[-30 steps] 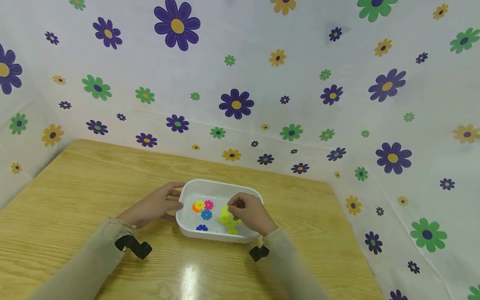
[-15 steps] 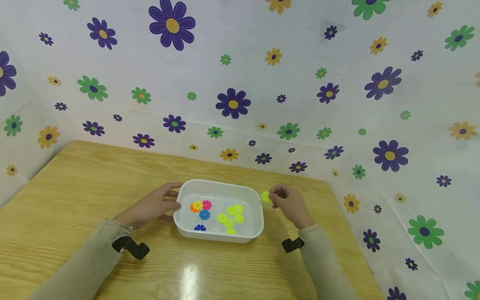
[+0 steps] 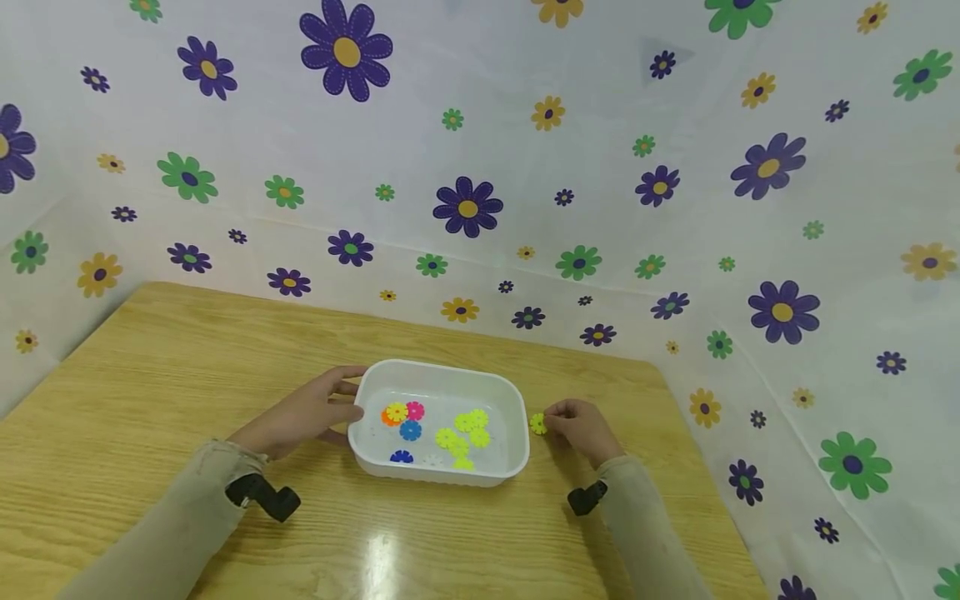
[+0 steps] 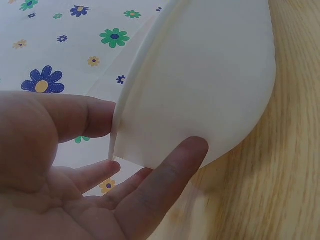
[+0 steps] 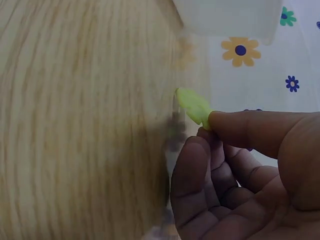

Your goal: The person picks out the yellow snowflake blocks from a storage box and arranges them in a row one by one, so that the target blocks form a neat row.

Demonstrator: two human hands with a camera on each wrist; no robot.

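Right hand pinches a yellow-green flower disc just right of the white tray, low over the desk.
The disc stands on edge, its face turned left toward the tray. Left hand, fingers relaxed, touches the tray's left rim; inside lie colourful flower discs.

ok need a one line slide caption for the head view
Left hand steadies a white tub of coloured flower discs on a wooden table while the right hand pinches a yellow-green disc beside it.
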